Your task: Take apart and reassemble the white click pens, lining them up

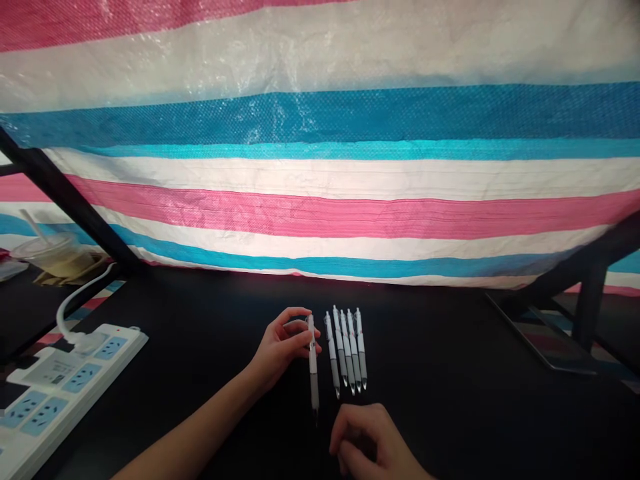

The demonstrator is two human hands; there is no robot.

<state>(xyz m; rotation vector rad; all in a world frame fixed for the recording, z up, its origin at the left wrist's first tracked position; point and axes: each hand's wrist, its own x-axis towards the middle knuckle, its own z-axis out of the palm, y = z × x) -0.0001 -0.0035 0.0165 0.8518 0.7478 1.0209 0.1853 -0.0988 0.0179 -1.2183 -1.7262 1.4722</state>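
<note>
- right hand [367, 443] is closest, chopped off by the bottom edge, fingers loosely curled, can't tell if it's holding anything
- left hand [285, 343] is curled around the top of a white pen [313, 363], tip down, tip lost against the dark
- five matching pens [347, 350] sit side by side just right of it, grey grips, on a black tabletop [450, 400]
- white power strip [75, 380] at lower left, partly out of frame

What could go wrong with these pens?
The white pen in the left hand might slip and knock the row of pens beside it out of line. The right hand, close to the pen tips, could bump them. A loose pen might roll toward the power strip.
</note>
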